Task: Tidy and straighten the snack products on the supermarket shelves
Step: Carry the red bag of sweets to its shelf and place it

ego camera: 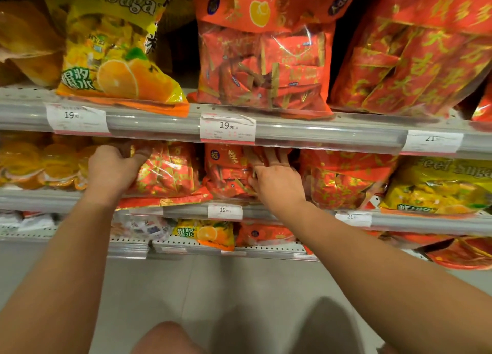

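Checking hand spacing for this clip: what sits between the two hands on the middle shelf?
In the head view, a red-and-gold snack bag fills the stretch; the left hand grips it, and the right hand rests on the neighbouring red bag.

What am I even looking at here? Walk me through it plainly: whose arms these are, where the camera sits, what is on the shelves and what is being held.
There is no machine here. A person wears a wide-angle camera on the head, so the one picture looks forward and down along both bare arms at supermarket shelves. The left hand grips the top of a red and gold snack bag on the middle shelf. The right hand lies with spread, straight fingers against the red bag beside it. The top shelf carries a yellow orange-candy bag and more red bags, with white price tags on the rail. The floor shows below.
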### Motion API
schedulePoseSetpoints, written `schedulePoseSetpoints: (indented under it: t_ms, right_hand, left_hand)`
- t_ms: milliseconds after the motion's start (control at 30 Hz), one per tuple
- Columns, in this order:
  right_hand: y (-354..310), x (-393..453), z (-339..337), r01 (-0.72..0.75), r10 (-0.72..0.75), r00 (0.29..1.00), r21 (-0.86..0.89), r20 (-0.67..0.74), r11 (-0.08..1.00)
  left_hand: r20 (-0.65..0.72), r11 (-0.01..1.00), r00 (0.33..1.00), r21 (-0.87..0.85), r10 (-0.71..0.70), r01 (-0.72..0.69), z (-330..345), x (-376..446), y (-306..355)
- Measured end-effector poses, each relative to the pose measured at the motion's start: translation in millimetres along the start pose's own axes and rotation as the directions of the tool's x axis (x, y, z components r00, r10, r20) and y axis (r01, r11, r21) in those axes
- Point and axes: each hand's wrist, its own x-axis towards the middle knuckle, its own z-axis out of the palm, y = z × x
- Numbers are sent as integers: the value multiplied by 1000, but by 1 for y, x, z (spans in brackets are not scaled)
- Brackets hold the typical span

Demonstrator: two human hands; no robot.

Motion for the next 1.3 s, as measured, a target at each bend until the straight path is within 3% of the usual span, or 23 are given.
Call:
schedulePoseSetpoints:
  t_ms: [133, 333, 433, 567, 600, 667, 733, 800, 867, 933, 1033, 1100, 1167, 1300]
  right_hand:
    - [1, 1, 4, 25, -25, 999, -3, -21, 1000]
    - [3, -1, 0, 30, -30, 1000, 27, -2, 999]
    - [6, 0, -12, 22, -27, 996, 64, 79, 998]
    - [11, -3, -30, 60, -75, 985, 101, 156, 993]
    - [13, -7, -33, 78, -95, 980, 103, 172, 992]
    - [21, -16, -36, 122, -142, 971, 113, 191, 986]
    - [33, -28, -36, 201, -220, 959, 124, 176, 972]
    - [44, -34, -31, 225, -248, 947, 129, 204, 966]
    - [50, -32, -34, 194, -235, 936, 171, 263, 966]
    - [54, -29, -44, 71, -202, 932, 395, 302, 916]
    - [67, -47, -58, -11, -151, 959, 566, 239, 824]
    - [80, -75, -60, 145, -159, 987, 580, -27, 802]
    - [98, -103, -47, 228, -115, 970, 628, -216, 744]
    - [158, -154, -36, 64, 159, 957, 708, -245, 704]
  left_hand:
    - [23, 984, 1000, -181, 3, 1, -4, -30, -2]
    - [-19, 987, 999, -156, 27, -30, -5, -104, -9]
    - [-4, 995, 1000, -101, -13, 13, -16, -137, -30]
    - [-11, 973, 999, -228, -35, 31, -33, -186, 9]
    - [10, 971, 1000, -237, 21, -18, -34, -195, 18]
    - [96, 988, 988, -110, 121, -110, -41, -212, 27]
    - [69, 975, 973, 13, 222, -224, -44, -214, 26]
    - [150, 981, 970, 12, 190, -194, -41, -207, 12]
    - [169, 963, 960, 112, 225, -246, -38, -208, 14]
    - [193, 954, 950, 125, 245, -272, -35, -215, 33]
    - [219, 964, 944, 52, 245, -262, -31, -221, 55]
    - [229, 942, 923, 54, 310, -330, -29, -226, 70]
    - [231, 901, 887, 77, 401, -427, -24, -235, 93]
    - [191, 852, 846, 76, 498, -519, -9, -252, 129]
